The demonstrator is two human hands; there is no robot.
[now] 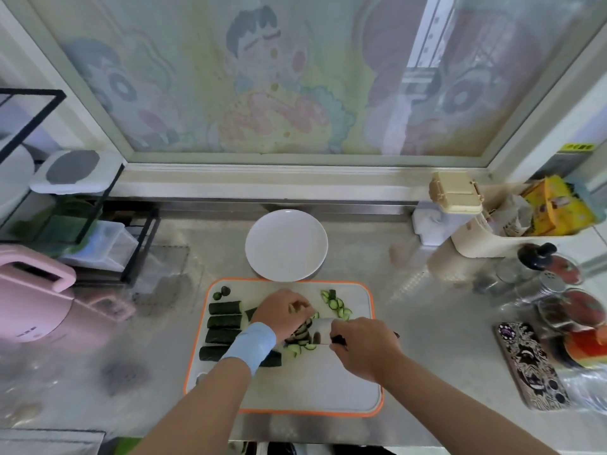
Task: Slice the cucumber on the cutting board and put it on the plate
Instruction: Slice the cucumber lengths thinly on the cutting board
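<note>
A white cutting board (pixel 328 379) with an orange rim lies on the steel counter. Several dark green cucumber chunks (pixel 225 321) lie in a stack at its left side. My left hand (pixel 282 311) presses curled fingers on a cucumber piece (pixel 300 333) at the board's middle. My right hand (pixel 364 348) grips a knife (pixel 320 330) whose blade stands against that piece. Thin slices (pixel 338 303) lie at the board's upper right, and more slices (pixel 300 349) lie by the blade. Just behind the board stands a white plate (pixel 285 244) with nothing on it.
A pink appliance (pixel 36 310) and a black wire rack (pixel 82 224) stand at the left. At the right are a cream container (pixel 486 231), several glass jars (pixel 551 290) and a patterned phone (pixel 528 362). Two cucumber ends (pixel 221 293) sit in the board's far left corner.
</note>
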